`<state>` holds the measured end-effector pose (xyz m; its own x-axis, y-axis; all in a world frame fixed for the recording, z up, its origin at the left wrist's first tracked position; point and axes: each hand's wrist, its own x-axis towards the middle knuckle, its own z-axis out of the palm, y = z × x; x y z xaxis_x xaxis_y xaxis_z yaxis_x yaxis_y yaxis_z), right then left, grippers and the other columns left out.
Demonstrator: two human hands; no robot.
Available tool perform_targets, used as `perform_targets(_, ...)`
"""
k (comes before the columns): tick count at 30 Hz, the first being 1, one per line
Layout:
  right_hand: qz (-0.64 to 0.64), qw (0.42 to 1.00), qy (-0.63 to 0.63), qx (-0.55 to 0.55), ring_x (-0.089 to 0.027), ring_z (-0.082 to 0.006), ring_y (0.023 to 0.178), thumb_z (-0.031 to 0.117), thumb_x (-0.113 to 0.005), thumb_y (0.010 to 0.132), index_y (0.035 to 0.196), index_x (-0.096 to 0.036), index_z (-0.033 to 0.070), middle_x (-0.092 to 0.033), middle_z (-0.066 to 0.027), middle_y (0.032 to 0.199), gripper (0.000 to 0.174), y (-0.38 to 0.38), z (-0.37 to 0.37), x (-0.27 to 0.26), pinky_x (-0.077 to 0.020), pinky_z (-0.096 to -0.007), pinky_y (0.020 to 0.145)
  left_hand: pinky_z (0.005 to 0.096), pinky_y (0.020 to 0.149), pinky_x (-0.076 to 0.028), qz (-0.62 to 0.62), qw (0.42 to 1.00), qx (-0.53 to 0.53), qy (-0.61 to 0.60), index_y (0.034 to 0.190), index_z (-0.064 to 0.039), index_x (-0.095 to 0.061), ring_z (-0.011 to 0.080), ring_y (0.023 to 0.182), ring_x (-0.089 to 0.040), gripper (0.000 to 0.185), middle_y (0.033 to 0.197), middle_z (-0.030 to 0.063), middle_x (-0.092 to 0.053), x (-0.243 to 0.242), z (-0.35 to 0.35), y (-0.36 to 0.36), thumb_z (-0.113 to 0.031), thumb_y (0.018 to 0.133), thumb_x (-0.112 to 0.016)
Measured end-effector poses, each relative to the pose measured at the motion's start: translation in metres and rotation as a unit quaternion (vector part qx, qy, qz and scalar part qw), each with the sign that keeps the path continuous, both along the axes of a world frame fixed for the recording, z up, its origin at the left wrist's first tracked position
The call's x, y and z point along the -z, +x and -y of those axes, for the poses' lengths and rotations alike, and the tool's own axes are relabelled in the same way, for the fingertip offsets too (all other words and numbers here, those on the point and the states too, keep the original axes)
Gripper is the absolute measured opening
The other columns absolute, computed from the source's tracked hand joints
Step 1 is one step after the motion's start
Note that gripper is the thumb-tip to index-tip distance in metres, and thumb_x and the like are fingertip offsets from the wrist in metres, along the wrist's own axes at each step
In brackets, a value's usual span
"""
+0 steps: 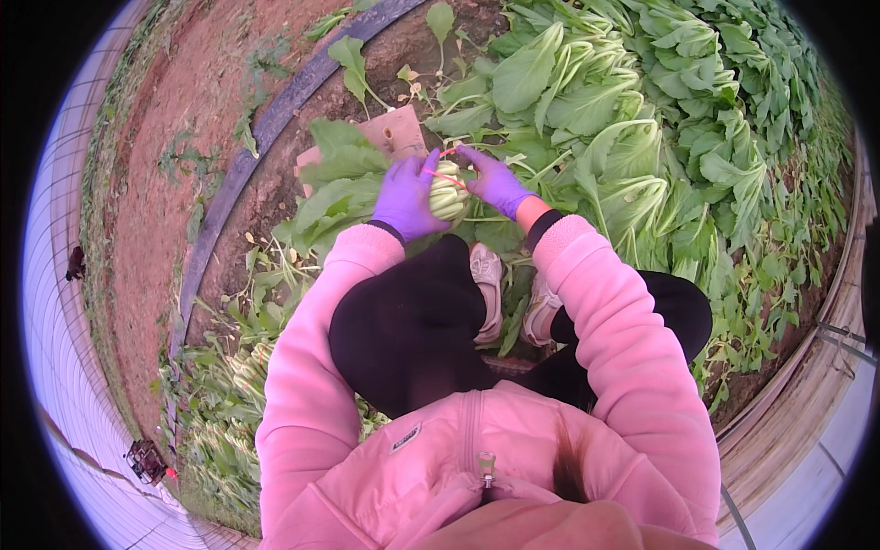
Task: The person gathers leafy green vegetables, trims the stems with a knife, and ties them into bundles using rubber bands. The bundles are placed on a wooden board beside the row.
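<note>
My left hand (pixel 405 199), in a purple glove, grips a bunch of leafy greens (pixel 450 196) from the leaf side. The pale cut stem ends face right, and the broad leaves spread out to the left. A thin red tie (pixel 445 178) crosses the stems and runs up to the fingers of both hands. On the other side, my gloved right hand (pixel 498 184) pinches the tie close to the stem ends. Under the leaves and just beyond the bunch lies a flat reddish board (pixel 402 130) with a hole in it, partly hidden.
Cut greens (pixel 612 144) lie in rows on the right. Several tied bunches (pixel 220 440) are at the lower left. A dark strip (pixel 237 168) curves along bare soil (pixel 151 179). Beyond stand a small machine (pixel 146 460) and the greenhouse's plastic wall (pixel 51 275). My shoes (pixel 487 289) are below my hands.
</note>
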<state>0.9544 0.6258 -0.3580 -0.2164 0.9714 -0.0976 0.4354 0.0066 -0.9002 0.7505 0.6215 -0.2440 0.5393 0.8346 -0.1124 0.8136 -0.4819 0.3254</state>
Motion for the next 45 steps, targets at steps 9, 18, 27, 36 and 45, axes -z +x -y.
perform_targets(9, -0.361, 0.751, -0.542, -0.106, -0.035, -0.0551, 0.139, 0.040, -0.055, 0.093, 0.149, -0.040, 0.012, -0.034, -0.0105, 0.160, 0.065, 0.014, 0.014, 0.017, -0.0272, -0.0832, 0.100, 0.0502, 0.110, -0.039, 0.036, 0.998, 0.011, 0.052, 0.158, -0.006, -0.026, 0.0433, 0.120, -0.055, 0.126, 0.129, 0.0253, -0.055, 0.011, 0.002, -0.004, -0.046, 0.056, -0.089)
perform_targets(18, -0.439, 0.686, -0.576, -0.067, -0.045, -0.0511, 0.128, 0.033, -0.054, 0.091, 0.147, -0.041, 0.013, -0.033, -0.0120, 0.157, 0.061, 0.010, 0.046, -0.011, -0.0421, -0.0718, 0.092, 0.0501, 0.113, -0.036, 0.036, 0.999, 0.013, 0.036, 0.159, -0.006, -0.023, 0.0404, 0.126, -0.052, 0.132, 0.131, 0.0239, -0.053, 0.014, 0.002, -0.009, -0.046, 0.053, -0.090)
perform_targets(27, -0.490, 0.816, -0.218, 0.217, -0.048, -0.0183, 0.126, 0.015, -0.058, 0.087, 0.143, -0.045, -0.005, -0.054, -0.0093, 0.137, 0.061, -0.088, 0.108, 0.001, -0.0377, -0.0304, 0.107, 0.0485, 0.117, -0.033, 0.029, 1.000, -0.001, -0.006, 0.160, -0.007, -0.022, 0.0438, 0.127, -0.049, 0.138, 0.133, 0.0243, -0.052, 0.017, -0.007, -0.008, -0.047, 0.048, -0.091)
perform_targets(36, -0.480, 0.808, -0.193, 0.281, -0.049, -0.0086, 0.083, 0.005, -0.050, 0.092, 0.142, -0.053, 0.003, -0.060, 0.0009, 0.106, 0.050, -0.098, 0.086, -0.001, -0.0436, -0.0235, 0.075, 0.0483, 0.117, -0.033, -0.137, 0.981, 0.097, -0.101, 0.163, -0.015, -0.013, 0.0426, 0.126, -0.053, 0.141, 0.126, 0.0274, -0.056, -0.037, -0.037, -0.006, -0.046, 0.050, -0.092)
perform_targets(45, -0.472, 0.827, -0.187, 0.242, -0.054, -0.0148, 0.103, 0.017, -0.051, 0.095, 0.143, -0.049, 0.002, -0.060, -0.0043, 0.126, 0.050, -0.074, 0.073, 0.010, -0.0440, -0.0290, 0.095, 0.0524, 0.117, -0.032, -0.084, 0.996, -0.034, -0.022, 0.164, -0.018, -0.013, 0.0449, 0.124, -0.052, 0.143, 0.122, 0.0277, -0.056, 0.000, -0.024, 0.015, -0.048, 0.048, -0.091)
